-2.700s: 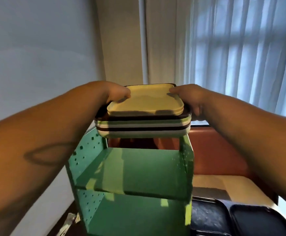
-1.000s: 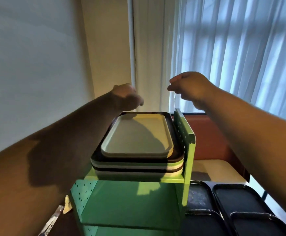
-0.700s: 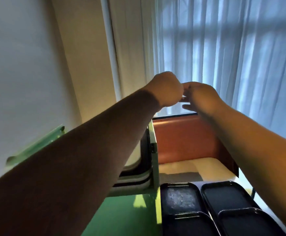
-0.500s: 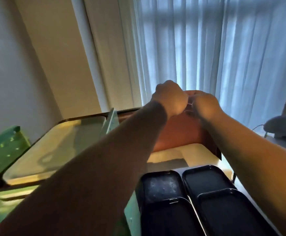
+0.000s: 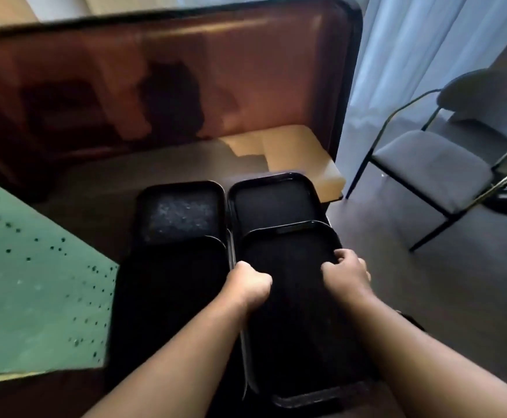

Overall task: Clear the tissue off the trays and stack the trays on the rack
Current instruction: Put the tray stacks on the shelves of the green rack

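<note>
So the person has both hands down on the near right black tray (image 5: 294,297), one on each long edge: the left hand (image 5: 250,283) is curled over the left rim and the right hand (image 5: 347,273) has its fingers hooked over the right rim near the far corner. Gripping opposite sides like that looks like the setup for lifting it level, which makes sense if it's headed for the green pegboard rack (image 5: 35,285) sitting just to the left. That tray overlaps the far right tray (image 5: 272,200) a bit, and the same goes for the pair beside it, where the near left tray (image 5: 170,297) sits partly over the far left tray (image 5: 183,211), so the near ones probably have to come off first. All four lie on the table (image 5: 303,152), packed side by side. No tissue shows on the gripped tray, though it's pretty dark; the far left one has a pale speckled patch, can't tell what it is. A grey chair (image 5: 433,164) stands off to the right by the curtain (image 5: 403,34).
</note>
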A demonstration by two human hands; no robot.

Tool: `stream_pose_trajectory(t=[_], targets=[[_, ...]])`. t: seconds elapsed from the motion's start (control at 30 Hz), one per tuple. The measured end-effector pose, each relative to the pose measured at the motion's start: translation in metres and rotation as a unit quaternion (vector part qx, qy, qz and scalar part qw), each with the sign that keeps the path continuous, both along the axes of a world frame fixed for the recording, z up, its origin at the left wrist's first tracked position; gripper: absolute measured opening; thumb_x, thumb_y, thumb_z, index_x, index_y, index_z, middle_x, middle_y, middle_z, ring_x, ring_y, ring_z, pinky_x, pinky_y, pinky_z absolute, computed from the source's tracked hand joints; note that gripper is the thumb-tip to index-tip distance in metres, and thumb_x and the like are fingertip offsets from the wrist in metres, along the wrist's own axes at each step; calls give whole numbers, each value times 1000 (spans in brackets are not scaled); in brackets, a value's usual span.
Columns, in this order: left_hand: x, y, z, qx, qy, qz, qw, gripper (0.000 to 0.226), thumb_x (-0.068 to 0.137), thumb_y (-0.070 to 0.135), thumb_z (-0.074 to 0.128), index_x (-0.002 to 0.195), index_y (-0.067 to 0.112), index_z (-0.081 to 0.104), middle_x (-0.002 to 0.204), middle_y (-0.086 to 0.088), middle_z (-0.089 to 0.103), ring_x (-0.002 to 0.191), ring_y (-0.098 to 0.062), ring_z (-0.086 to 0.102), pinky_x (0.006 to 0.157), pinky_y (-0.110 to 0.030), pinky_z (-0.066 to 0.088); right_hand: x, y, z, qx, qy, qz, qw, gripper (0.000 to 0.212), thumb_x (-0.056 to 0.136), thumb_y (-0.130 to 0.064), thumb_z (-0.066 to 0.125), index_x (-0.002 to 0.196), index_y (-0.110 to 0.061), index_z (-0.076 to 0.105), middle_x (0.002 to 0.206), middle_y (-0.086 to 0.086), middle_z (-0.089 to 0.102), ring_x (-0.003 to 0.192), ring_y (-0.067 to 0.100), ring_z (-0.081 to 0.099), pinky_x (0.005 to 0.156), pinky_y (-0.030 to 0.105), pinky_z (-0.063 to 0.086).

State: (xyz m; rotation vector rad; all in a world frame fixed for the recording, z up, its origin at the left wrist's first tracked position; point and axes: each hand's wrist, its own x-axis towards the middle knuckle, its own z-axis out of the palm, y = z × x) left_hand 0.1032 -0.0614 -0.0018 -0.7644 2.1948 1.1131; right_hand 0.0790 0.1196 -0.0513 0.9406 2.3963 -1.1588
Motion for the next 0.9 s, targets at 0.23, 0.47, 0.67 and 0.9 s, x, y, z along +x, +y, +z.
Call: stream_pose_trajectory(t=[0.23, 0.47, 0.67, 0.9], targets=[[15, 9, -46, -69, -62, 72, 993, 66, 86, 26, 57, 146, 9, 34, 146, -12, 31, 119, -34, 53, 99, -43, 51, 26, 28, -55, 108, 43, 18, 993, 49, 86, -22, 61, 134, -16, 54, 133, 10, 53, 123, 31, 49, 101, 44, 44], [21, 3, -46, -63, -44, 8, 997, 68, 91, 24, 52, 153, 9, 27, 153, -7, 31, 99, -17, 54, 75, -27, 47, 21, 49, -64, 94, -5, 14, 995, 40, 95, -32, 58, 132, -19, 50, 127, 2, 58, 109, 26, 57, 88, 41, 47], [23, -9, -46, -26, -83, -7, 996, 71, 89, 27, 53, 154, 11, 29, 122, -3, 64, 91, -14, 66, 71, -26, 52, 6, 54, -69, 67, 0, 21, 998, 15, 103, -30, 50, 109, -17, 52, 101, 3, 65, 82, 21, 57, 76, 37, 43], [-9, -24, -48, 0, 9, 108, 994, 68, 87, 24, 60, 151, 16, 39, 120, 1, 65, 85, -10, 63, 75, -28, 51, -52, 45, -52, 24, 126, 33, 991, 13, 100, -26, 57, 107, -15, 59, 110, 9, 62, 97, 26, 59, 82, 34, 43]])
